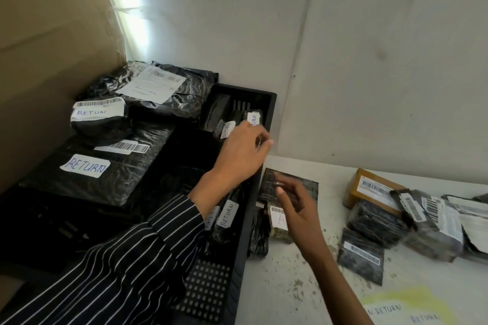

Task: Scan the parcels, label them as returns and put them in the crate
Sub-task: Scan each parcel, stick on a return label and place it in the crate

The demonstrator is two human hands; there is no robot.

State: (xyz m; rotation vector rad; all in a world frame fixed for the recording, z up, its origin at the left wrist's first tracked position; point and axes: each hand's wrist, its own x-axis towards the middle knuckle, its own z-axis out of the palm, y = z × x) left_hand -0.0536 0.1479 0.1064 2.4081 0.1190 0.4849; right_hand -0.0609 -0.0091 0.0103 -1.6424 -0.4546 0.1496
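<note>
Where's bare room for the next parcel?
In the crate, the perforated floor at its near end is bare; farther in, RETURN-labelled parcels crowd it. On the table, a bare patch lies between the crate's right wall, the unlabelled parcel pile and the yellow label sheet.

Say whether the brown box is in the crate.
Out. The brown box lies on the table, right of the crate.

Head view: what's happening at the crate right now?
A person is sorting parcels. The left hand is open over the black crate, above parcels already marked RETURN. The right hand, also open, reaches over a dark parcel on the table beside the crate. To the right, more parcels wait.
</note>
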